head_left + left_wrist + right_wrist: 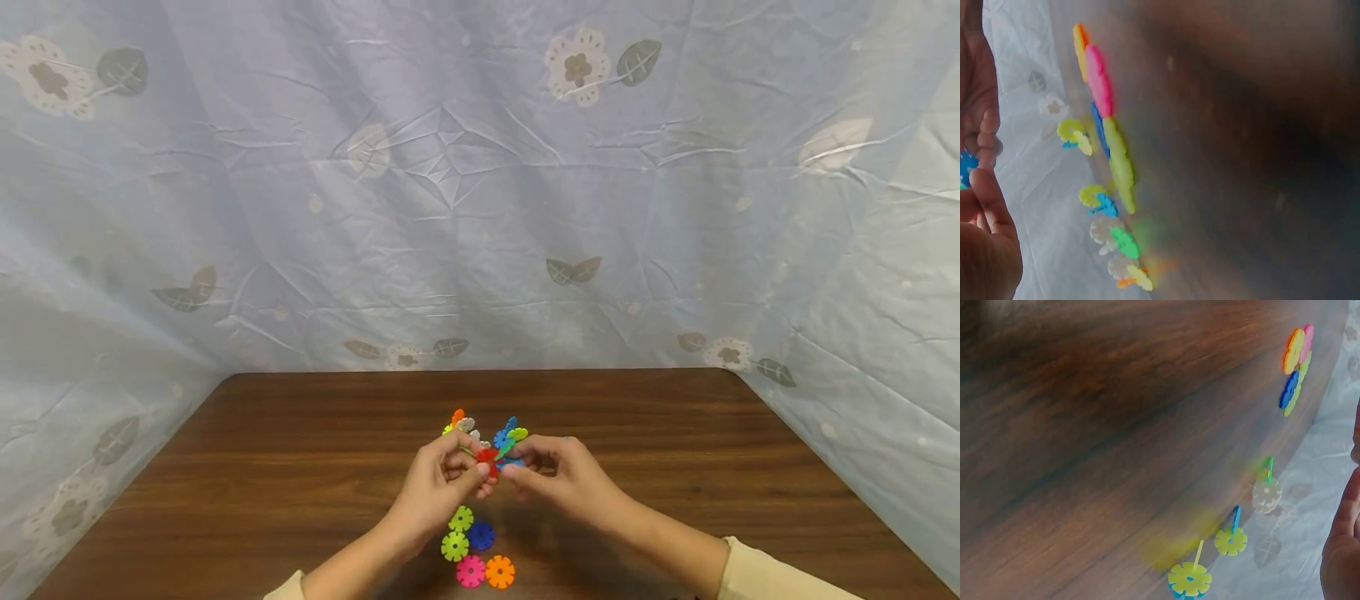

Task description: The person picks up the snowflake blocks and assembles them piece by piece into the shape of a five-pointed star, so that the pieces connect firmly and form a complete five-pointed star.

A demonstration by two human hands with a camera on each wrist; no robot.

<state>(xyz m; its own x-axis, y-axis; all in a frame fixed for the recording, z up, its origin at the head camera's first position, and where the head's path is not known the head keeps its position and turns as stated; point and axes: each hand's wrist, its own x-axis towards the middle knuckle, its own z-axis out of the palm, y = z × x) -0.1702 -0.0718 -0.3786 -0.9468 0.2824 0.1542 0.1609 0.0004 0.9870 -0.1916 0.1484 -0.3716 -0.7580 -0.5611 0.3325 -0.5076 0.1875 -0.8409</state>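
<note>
Above the table, my left hand (442,479) pinches a red notched disc (487,456) between thumb and fingers. My right hand (566,475) meets it from the other side, thumb and fingertips holding a blue notched disc (511,463). Against the red disc stands a green disc (505,448); how these pieces join is too small to tell. In the left wrist view the two hands' fingertips are close together at the left edge, with a blue disc (969,167) between them. The right wrist view shows only part of a hand at its right edge.
Nearer me on the brown wooden table (300,467) lie two lime discs (454,546), a dark blue disc (481,536), a pink disc (471,572) and an orange disc (500,572). Beyond the hands stand joined disc pieces, including white discs (467,424). A patterned curtain (480,208) hangs behind.
</note>
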